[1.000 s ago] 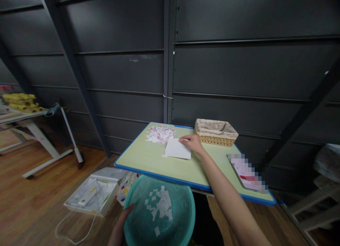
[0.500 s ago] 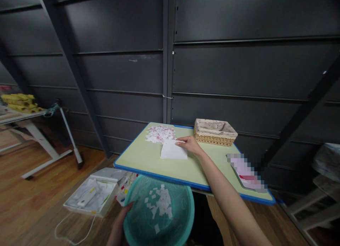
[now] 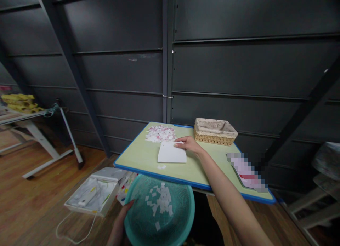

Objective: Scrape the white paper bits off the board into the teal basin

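Observation:
My right hand [image 3: 188,144] grips a white card [image 3: 172,153] by its upper right corner, its lower edge down at the yellow-green tabletop [image 3: 132,157]. Just in front of the card lie a few small white paper scraps [image 3: 161,167]. Behind it is a heap of white and pinkish paper scraps [image 3: 160,133]. My left hand [image 3: 126,212] is closed on the left rim of a teal plastic basket [image 3: 186,221], held below the table's front edge. Loose white paper pieces [image 3: 162,201] lie inside that basket.
A fabric-lined wicker basket [image 3: 215,136] stands at the table's back right, and a blurred pinkish sheet [image 3: 247,171] lies on the right. On the floor at left sits an open white box [image 3: 91,196] with a cord. Farther left is another table [image 3: 23,115] holding yellow items.
My right hand has brought the card slightly toward the table's front edge. A few scraps now show in front of it. My left hand still holds the teal basket.

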The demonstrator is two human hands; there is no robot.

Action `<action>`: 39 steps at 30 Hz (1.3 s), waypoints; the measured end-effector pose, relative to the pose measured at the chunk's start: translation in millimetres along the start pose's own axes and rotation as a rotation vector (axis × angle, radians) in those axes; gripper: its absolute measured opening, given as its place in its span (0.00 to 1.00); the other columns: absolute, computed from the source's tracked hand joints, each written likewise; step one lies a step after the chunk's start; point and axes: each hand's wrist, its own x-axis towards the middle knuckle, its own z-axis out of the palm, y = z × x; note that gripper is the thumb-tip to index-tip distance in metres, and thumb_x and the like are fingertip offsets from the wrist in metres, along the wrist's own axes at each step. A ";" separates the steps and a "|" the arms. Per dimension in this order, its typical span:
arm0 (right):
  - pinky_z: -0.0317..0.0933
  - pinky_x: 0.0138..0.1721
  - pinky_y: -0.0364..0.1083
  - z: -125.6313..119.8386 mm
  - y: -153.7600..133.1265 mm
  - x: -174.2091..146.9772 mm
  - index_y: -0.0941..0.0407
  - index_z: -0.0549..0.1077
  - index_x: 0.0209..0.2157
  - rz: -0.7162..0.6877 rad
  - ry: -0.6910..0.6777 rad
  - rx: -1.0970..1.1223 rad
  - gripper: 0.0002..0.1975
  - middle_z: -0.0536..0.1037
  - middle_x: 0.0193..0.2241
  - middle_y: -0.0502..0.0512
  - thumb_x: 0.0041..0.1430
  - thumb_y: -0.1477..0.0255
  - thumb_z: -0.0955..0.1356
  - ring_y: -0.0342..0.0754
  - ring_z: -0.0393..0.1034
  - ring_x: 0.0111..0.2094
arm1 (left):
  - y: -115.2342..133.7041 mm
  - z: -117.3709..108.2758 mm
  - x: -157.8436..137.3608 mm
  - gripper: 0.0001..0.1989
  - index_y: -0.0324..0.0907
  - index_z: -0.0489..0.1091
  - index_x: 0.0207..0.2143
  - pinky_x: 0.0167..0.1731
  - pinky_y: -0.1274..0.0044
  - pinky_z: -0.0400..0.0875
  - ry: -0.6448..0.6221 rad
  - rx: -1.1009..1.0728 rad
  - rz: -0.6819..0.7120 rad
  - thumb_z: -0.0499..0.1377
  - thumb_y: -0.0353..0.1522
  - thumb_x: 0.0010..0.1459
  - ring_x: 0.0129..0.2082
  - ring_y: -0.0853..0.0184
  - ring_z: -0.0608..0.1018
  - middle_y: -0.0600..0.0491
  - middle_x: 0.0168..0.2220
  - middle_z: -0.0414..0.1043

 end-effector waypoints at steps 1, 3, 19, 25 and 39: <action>0.58 0.29 0.44 -1.4 -0.7 -0.1 0.63 0.81 0.37 -0.002 0.012 -0.020 0.29 0.80 0.31 0.59 0.35 0.57 0.78 0.45 0.67 0.28 | 0.2 -0.1 0.1 0.35 0.23 0.54 0.63 0.38 0.65 0.78 0.001 -0.009 -0.001 0.59 0.28 0.55 0.28 0.55 0.83 0.49 0.23 0.82; 0.57 0.27 0.43 -2.6 -2.0 -1.1 0.64 0.82 0.35 0.009 -0.018 -0.053 0.28 0.79 0.28 0.57 0.35 0.56 0.77 0.44 0.65 0.26 | 0.2 0.1 0.8 0.35 0.23 0.54 0.63 0.39 0.64 0.78 -0.026 -0.031 0.003 0.60 0.28 0.55 0.31 0.53 0.84 0.48 0.23 0.82; 0.57 0.25 0.42 1.6 2.7 1.0 0.63 0.81 0.35 -0.026 0.013 0.021 0.26 0.80 0.27 0.57 0.41 0.54 0.75 0.44 0.66 0.24 | -11.8 -7.2 8.3 0.32 0.30 0.63 0.58 0.42 0.61 0.77 -0.100 -0.087 -0.022 0.63 0.28 0.50 0.37 0.49 0.83 0.47 0.27 0.83; 0.64 0.37 0.48 -20.4 13.0 11.2 0.62 0.82 0.34 -0.159 0.460 -0.263 0.22 0.82 0.35 0.62 0.50 0.57 0.68 0.55 0.74 0.35 | -8.7 1.1 -1.8 0.35 0.27 0.59 0.61 0.41 0.60 0.78 -0.052 -0.113 -0.040 0.62 0.28 0.51 0.40 0.47 0.82 0.43 0.30 0.84; 0.64 0.38 0.48 -17.9 12.0 6.8 0.58 0.83 0.34 -0.102 0.446 -0.523 0.15 0.83 0.35 0.60 0.53 0.65 0.67 0.56 0.76 0.36 | -8.3 5.2 -4.8 0.36 0.31 0.58 0.62 0.42 0.57 0.77 -0.012 -0.100 -0.026 0.62 0.27 0.50 0.39 0.47 0.83 0.46 0.28 0.84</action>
